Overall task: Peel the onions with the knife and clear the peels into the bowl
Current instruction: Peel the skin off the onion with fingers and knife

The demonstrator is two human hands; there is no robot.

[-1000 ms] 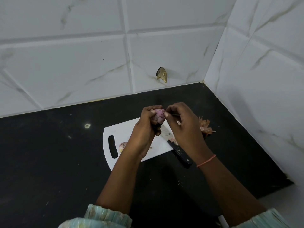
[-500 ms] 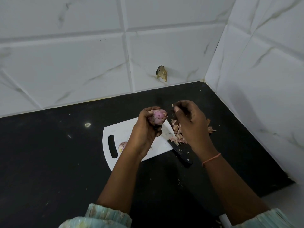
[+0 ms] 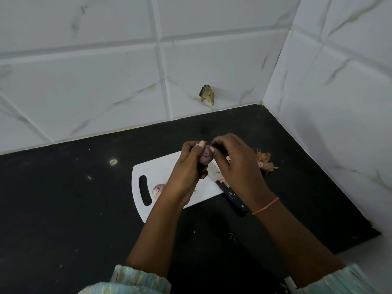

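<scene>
The left hand [image 3: 186,170] grips the onion [image 3: 206,155] above the cutting board [image 3: 169,168] so scraps fall there; right hand [image 3: 235,164] fingers pinch its skin. The knife [image 3: 232,197] lies idle at four o'clock, peels [image 3: 265,162] at three.

Both hands [image 3: 214,164] hold an onion [image 3: 206,156] above the cutting board [image 3: 161,170].

Readable text: none in the head view.
Knife handle [image 3: 233,197]: a small pale mark, too small to read.
Cutting board [image 3: 161,172]: plain white, no print visible.
</scene>
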